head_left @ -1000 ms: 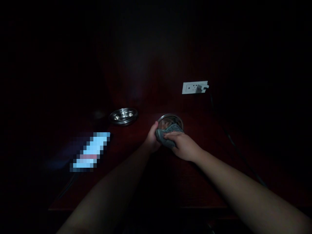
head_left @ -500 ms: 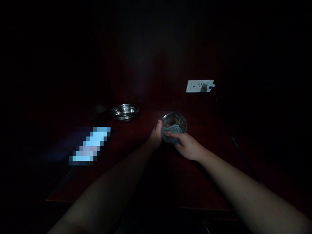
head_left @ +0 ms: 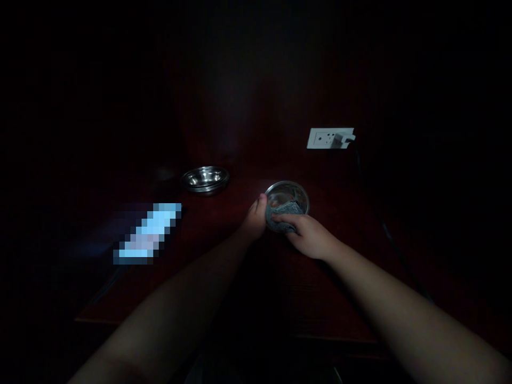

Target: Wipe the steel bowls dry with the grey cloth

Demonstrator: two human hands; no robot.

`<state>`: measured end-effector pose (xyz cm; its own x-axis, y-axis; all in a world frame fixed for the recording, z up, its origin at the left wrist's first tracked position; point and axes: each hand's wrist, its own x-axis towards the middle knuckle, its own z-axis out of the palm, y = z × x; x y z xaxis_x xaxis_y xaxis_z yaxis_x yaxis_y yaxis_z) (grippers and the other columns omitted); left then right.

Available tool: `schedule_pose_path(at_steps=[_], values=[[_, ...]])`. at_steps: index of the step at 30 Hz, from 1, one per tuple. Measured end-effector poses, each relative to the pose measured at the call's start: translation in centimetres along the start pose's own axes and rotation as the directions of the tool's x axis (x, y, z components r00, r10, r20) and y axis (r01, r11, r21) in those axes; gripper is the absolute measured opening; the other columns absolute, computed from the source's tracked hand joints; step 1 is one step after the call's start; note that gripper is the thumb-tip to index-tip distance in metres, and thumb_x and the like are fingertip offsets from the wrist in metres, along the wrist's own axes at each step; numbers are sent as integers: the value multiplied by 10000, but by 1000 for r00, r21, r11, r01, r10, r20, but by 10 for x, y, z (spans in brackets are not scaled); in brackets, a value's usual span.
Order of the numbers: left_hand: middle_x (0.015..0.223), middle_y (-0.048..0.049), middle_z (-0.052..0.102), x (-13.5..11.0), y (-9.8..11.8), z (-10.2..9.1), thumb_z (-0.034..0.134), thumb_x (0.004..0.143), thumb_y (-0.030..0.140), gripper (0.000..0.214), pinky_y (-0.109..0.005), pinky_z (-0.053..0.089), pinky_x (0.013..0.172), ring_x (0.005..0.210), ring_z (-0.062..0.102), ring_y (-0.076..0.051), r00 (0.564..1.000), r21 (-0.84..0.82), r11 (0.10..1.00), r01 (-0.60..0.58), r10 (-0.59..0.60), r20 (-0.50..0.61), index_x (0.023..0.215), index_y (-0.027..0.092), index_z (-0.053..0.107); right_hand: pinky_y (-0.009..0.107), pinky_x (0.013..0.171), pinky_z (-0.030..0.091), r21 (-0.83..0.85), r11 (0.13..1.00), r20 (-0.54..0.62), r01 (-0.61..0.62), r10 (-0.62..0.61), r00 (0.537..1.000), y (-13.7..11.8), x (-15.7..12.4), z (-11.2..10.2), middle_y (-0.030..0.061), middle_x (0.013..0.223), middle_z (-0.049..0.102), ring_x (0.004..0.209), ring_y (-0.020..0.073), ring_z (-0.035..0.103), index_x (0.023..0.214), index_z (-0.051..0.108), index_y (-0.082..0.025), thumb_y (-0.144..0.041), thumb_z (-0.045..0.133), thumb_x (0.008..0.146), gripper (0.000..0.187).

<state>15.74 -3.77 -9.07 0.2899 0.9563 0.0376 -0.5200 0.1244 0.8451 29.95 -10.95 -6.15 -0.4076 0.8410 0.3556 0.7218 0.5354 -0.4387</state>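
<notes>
In a dark room, below a white wall socket [head_left: 330,138], a steel bowl [head_left: 280,194] sits over a dark red tabletop [head_left: 340,314]. The left hand [head_left: 254,218] grips its side, thumb at the rim, other fingers hidden; the right hand [head_left: 310,236], fingers bunched, holds a gray cloth [head_left: 288,208] inside. Stacked steel bowls [head_left: 205,180] stand left.

Dim room, likely a home

Clocked from mid-view, a white socket [head_left: 319,138] with a plug [head_left: 343,140] at 2 o'clock marks an indoor wall [head_left: 260,128]. Below it spreads a reddish table [head_left: 244,189]. Metal bowls [head_left: 205,179] at 9 o'clock, plus a bowl [head_left: 286,190] and cloth [head_left: 291,207] at 3, look domestic. Darkness hides which room.
</notes>
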Motion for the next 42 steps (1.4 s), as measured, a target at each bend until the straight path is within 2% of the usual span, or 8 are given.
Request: schedule_pose_path(at_steps=[3, 7, 13, 19, 27, 32, 38, 42], values=[[881, -59, 717, -6, 5, 4, 503, 836, 450, 342, -357, 430, 943, 942, 638, -230, 999, 114, 993, -41, 41, 0, 919, 170, 682, 370, 1028, 416, 7, 1000, 4, 4, -4, 1000, 1, 0, -1, 46, 1205, 637, 1132, 206, 583, 1155, 620, -210, -48, 496, 706, 493], [871, -55, 715, -10, 8, 8, 560, 804, 446, 340, -358, 449, 905, 879, 649, -215, 999, 143, 989, -45, 43, 16, 966, 167, 667, 381, 1023, 421, -4, 1000, 15, 2, -2, 1000, 1, 0, -2, 53, 1212, 632, 1137, 217, 579, 1161, 619, -208, -37, 501, 691, 514], [831, -63, 724, -5, 4, 10, 498, 849, 410, 324, -354, 434, 933, 929, 643, -237, 998, 110, 992, -64, 66, -13, 864, 157, 699, 381, 1009, 433, -20, 1000, 35, -6, 7, 999, 0, 0, -2, 67, 1189, 645, 1119, 228, 591, 1166, 617, -191, -55, 507, 703, 495], [906, -72, 726, -4, 2, 8, 452, 870, 423, 374, -357, 401, 982, 974, 638, -245, 996, 129, 988, -89, 90, -3, 854, 157, 714, 373, 1007, 434, -9, 1000, 25, 6, -6, 1000, 0, 0, -2, 51, 1205, 637, 1127, 218, 586, 1163, 616, -211, -54, 510, 705, 496], [933, -68, 718, 0, -3, 5, 455, 860, 451, 382, -346, 407, 979, 1027, 614, -236, 992, 122, 986, -114, 107, 64, 925, 160, 694, 371, 1030, 417, 1, 1000, 27, 0, 0, 1000, 2, -1, -2, 49, 1212, 633, 1142, 215, 576, 1188, 605, -198, -64, 508, 714, 502], [1024, -66, 690, 0, -5, 2, 547, 808, 457, 364, -348, 407, 966, 1026, 605, -231, 982, 118, 982, -149, 133, 137, 1002, 170, 657, 364, 1035, 413, 8, 1000, 31, 13, -13, 999, 2, -1, -3, 50, 1222, 626, 1152, 207, 569, 1180, 610, -196, -53, 497, 718, 496], [967, -38, 671, -6, -1, 0, 616, 744, 488, 404, -316, 427, 893, 931, 608, -194, 981, 139, 982, -125, 101, 168, 1016, 188, 612, 355, 1056, 393, 13, 999, 28, 51, -51, 998, 2, 0, -4, 71, 1231, 618, 1168, 203, 557, 1170, 616, -159, -31, 478, 702, 504], [912, -24, 652, -5, -2, -3, 630, 720, 520, 434, -305, 428, 871, 874, 600, -167, 981, 172, 979, -112, 82, 175, 993, 185, 589, 369, 1051, 400, 19, 998, 31, 67, -68, 997, 2, 0, -4, 56, 1228, 620, 1168, 202, 557, 1158, 623, -184, -39, 478, 715, 488]])
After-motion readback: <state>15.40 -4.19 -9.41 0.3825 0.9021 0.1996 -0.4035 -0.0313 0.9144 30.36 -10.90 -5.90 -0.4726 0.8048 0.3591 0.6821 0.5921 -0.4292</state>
